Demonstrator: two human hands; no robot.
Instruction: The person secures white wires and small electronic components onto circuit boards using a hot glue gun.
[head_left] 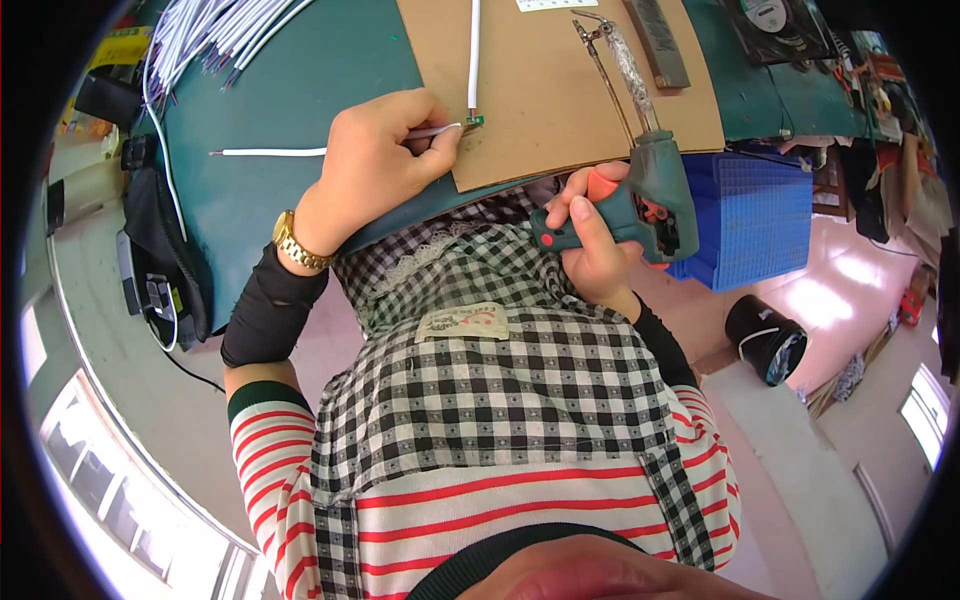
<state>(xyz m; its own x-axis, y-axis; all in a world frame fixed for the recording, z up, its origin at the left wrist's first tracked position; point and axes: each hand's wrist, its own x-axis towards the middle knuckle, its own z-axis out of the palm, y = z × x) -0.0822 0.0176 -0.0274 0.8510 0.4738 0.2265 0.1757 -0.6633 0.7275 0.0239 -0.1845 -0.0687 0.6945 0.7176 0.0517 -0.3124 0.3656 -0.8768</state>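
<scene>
The left hand (375,160) rests on the green worktop (300,90), fingers pinched closed around a thin white wire (270,152) that runs out to the left across the mat. The wire's near end pokes from the fingertips toward a tiny green circuit board (474,120) lying on a sheet of brown cardboard (540,90), and a second white wire (474,50) comes straight down the cardboard to touch that same little board.

The right hand (590,235) is clenched on the grip of a teal soldering gun (650,195) with an orange trigger, held just off the worktop's near edge. Its long metal tip (610,60) reaches up over the cardboard, pointing away from the person, well apart from the board.

A bundle of white wires (215,35) lies at the far left of the worktop. A blue plastic crate (755,225) sits beside the right hand, below worktop level, and a black bucket (765,340) stands on the floor further on. The person wears a checked apron (500,390) over striped sleeves, with a gold watch (295,245) on the left wrist.
</scene>
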